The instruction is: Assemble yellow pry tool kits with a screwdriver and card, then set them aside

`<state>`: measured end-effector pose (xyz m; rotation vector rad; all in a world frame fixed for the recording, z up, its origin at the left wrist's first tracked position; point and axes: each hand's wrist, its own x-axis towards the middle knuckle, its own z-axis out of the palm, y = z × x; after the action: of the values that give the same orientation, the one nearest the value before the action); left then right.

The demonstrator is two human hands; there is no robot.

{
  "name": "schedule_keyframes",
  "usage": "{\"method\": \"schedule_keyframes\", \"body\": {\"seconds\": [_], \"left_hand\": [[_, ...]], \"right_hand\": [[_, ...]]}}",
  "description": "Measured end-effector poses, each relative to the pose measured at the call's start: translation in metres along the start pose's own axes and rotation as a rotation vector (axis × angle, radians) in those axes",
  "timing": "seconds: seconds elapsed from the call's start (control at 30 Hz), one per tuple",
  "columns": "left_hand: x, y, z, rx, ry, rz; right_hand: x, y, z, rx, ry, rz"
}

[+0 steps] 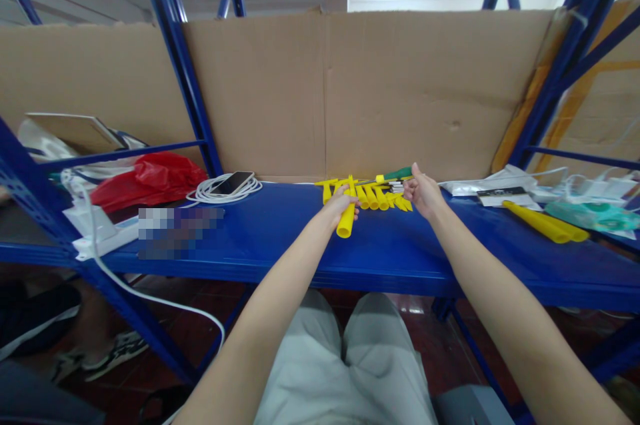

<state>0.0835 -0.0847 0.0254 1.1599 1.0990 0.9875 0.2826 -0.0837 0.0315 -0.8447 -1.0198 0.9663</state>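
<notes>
My left hand (pixel 342 207) is wrapped round a yellow tapered tube (pixel 345 224), its round open end toward me. Several shorter yellow tubes (pixel 373 198) lie in a row just beyond and to the right of it. Small pointed yellow pieces (pixel 401 203) lie at the right end of that row. A screwdriver (pixel 399 173) with a green handle rests behind the row. To the right, my right hand (pixel 423 193) is raised close to the screwdriver handle and the small pieces. Its fingers are curled in toward the thumb; what they hold, if anything, is too small to tell.
A phone (pixel 234 183) lies on a coiled white cable (pixel 207 190), beside a red plastic bag (pixel 153 178). On the right are two long yellow cones (pixel 545 221) and a green plastic bag (pixel 590 215). Cardboard (pixel 390 91) backs the blue shelf (pixel 280 228); blue posts (pixel 180 65) flank it.
</notes>
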Motion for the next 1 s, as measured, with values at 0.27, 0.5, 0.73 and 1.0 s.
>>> {"method": "schedule_keyframes", "body": {"seconds": [0.27,0.5,0.73,1.0], "left_hand": [[-0.0019,-0.0009,0.0004,0.001,0.004,0.010],[-0.0019,-0.0005,0.0005,-0.001,-0.002,0.015],[-0.0008,-0.0002,0.0003,-0.015,0.018,0.005],[-0.0023,0.0003,0.0007,-0.005,0.001,0.011]], "right_hand": [[-0.0001,0.0000,0.0026,0.028,0.060,0.048],[-0.0014,-0.0011,-0.0004,0.036,0.007,0.039],[-0.0038,-0.0028,0.0015,0.057,-0.088,-0.029],[-0.0016,0.0013,0.0022,-0.022,0.021,-0.058]]}}
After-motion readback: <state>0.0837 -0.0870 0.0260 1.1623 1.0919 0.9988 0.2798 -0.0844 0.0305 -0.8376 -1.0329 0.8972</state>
